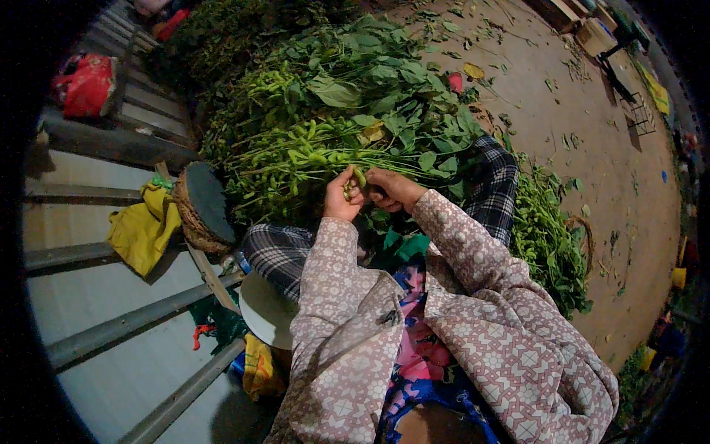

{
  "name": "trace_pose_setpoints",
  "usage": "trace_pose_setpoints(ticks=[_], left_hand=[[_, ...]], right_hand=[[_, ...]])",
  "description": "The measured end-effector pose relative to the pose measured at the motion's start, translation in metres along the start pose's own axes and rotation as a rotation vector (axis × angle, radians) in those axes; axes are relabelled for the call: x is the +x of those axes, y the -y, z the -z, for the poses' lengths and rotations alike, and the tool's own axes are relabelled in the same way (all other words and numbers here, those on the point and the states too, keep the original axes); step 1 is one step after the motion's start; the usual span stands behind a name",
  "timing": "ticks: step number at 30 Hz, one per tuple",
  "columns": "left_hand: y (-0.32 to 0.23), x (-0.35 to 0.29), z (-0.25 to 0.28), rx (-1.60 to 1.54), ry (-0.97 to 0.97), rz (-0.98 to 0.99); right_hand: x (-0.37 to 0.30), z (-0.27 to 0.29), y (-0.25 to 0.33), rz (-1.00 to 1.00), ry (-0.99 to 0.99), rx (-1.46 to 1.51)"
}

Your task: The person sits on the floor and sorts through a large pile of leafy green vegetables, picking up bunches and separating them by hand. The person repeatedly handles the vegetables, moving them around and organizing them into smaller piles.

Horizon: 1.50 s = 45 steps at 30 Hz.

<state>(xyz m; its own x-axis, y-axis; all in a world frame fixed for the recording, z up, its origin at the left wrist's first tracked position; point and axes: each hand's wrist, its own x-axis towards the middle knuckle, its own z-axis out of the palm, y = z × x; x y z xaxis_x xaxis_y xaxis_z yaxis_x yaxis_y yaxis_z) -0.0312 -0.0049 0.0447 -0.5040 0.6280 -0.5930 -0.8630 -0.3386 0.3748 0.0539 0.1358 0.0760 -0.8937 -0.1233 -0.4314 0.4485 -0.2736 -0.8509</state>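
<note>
My left hand (342,196) is closed with several small green bean pods (359,176) showing at its fingers. Close against it, my right hand (396,190) has its fingers curled, with the fingertips meeting the same pods; its palm is hidden. Just beyond both hands lies a big heap of cut bean plants (318,148), with pale green stems, plump pods and broad leaves. Some stems run right up to my fingers.
My legs in checked trousers (494,181) flank the heap. On the left are a round woven basket (194,237), a yellow cloth (148,228), a red bag (86,85) and ribbed metal sheeting (96,277). More bean plants (551,244) lie right. Scattered leaves dot the floor (532,89).
</note>
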Motion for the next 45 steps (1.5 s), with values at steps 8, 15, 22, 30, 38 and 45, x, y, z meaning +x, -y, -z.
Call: trace_pose_setpoints(ticks=[8,15,22,30,38,45], left_hand=[[0.006,0.007,0.005,0.218,0.091,-0.151],[0.017,0.010,0.005,0.102,0.044,-0.219],[0.022,0.013,-0.003,0.116,-0.170,-0.252],[0.021,0.016,-0.005,0.089,-0.206,-0.248],[0.022,0.017,-0.006,0.004,-0.201,-0.165],[0.015,0.026,0.017,-0.014,-0.068,-0.173]], right_hand=[[-0.009,-0.004,0.014,-0.126,-0.043,0.231],[-0.004,-0.001,0.007,-0.100,-0.088,0.253],[0.017,-0.021,-0.032,0.611,-0.472,-0.507],[0.018,-0.019,-0.028,0.570,-0.430,-0.928],[0.020,-0.020,-0.019,0.481,-0.561,-0.958],[0.020,-0.017,0.002,0.482,-0.583,-0.853]])
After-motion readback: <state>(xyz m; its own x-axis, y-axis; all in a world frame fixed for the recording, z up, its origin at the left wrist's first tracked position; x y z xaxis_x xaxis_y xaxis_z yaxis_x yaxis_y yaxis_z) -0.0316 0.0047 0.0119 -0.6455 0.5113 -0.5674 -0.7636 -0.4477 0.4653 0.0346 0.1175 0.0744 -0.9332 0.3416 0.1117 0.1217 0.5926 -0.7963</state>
